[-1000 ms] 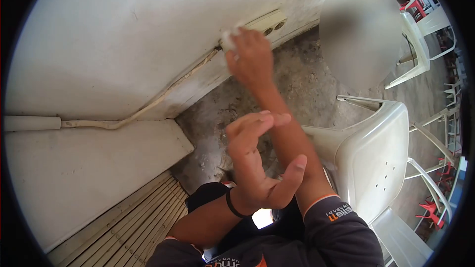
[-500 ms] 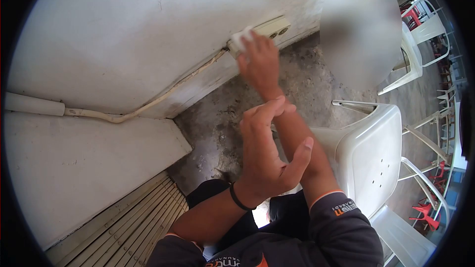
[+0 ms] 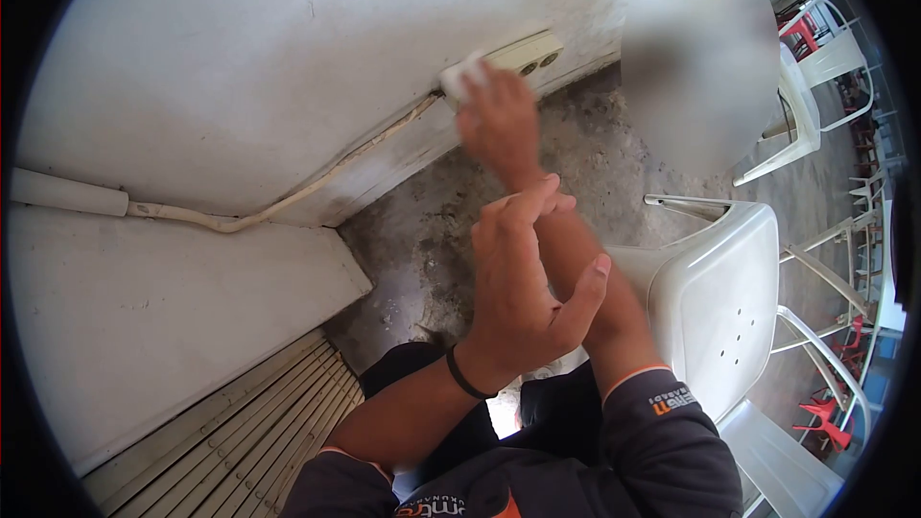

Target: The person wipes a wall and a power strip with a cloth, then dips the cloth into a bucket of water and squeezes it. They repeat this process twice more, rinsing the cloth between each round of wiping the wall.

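Note:
My right hand (image 3: pixel 504 127) reaches to the wall, fingers closed on a white cloth (image 3: pixel 462 75), blurred by motion. It presses the cloth against the left end of a cream socket strip (image 3: pixel 513 55) fixed low on the wall. Two round sockets show to the right of my fingers. My left hand (image 3: pixel 523 278), with a black band on its wrist, is held over the right forearm, fingertips at the right wrist. Its thumb stands apart from its bent fingers and nothing is in it. From the strip's left end a cream cable (image 3: pixel 331 177) runs down along the wall.
A white plastic chair (image 3: pixel 715 297) stands close on my right, with further white chairs and red seats beyond. The wall (image 3: pixel 240 58) is smudged. At lower left is a slatted metal shutter (image 3: pixel 230 441) below a ledge (image 3: pixel 173 326). The concrete floor (image 3: pixel 413 259) is stained.
My right hand has shifted slightly left with the cloth, still at the strip's left end. The left hand has moved only a little and stays over the right forearm.

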